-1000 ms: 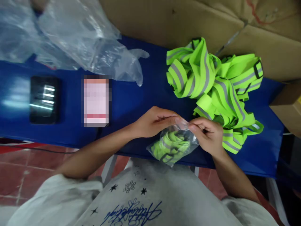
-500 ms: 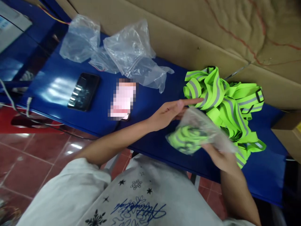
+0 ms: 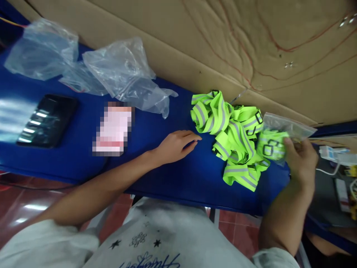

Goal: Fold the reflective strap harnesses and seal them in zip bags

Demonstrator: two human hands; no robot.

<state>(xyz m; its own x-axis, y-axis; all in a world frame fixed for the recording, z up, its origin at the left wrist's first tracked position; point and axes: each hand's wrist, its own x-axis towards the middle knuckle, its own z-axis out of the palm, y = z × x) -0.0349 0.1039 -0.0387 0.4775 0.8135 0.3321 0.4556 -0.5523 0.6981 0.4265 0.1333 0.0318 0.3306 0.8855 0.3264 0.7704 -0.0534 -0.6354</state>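
My right hand point(image 3: 300, 160) is closed on a clear plastic bag point(image 3: 279, 139) stuffed with a neon-yellow reflective strap, held out past the right end of the blue table point(image 3: 178, 175). A loose pile of neon-yellow reflective straps point(image 3: 228, 134) with grey stripes and black buckles lies on the table just left of the bag. My left hand point(image 3: 175, 145) rests on the blue surface with fingers stretched out, holding nothing, a little left of the pile.
Empty clear plastic bags point(image 3: 122, 78) lie at the back left. A black phone point(image 3: 46, 121) and a pink blurred item point(image 3: 113, 130) lie on the left half. Cardboard point(image 3: 223, 41) walls the far side. A white power strip and cables point(image 3: 334, 154) sit beyond the right end.
My left hand let go of the filled bag and dropped flat onto the table. My right hand carried the bag to the right, past the strap pile.
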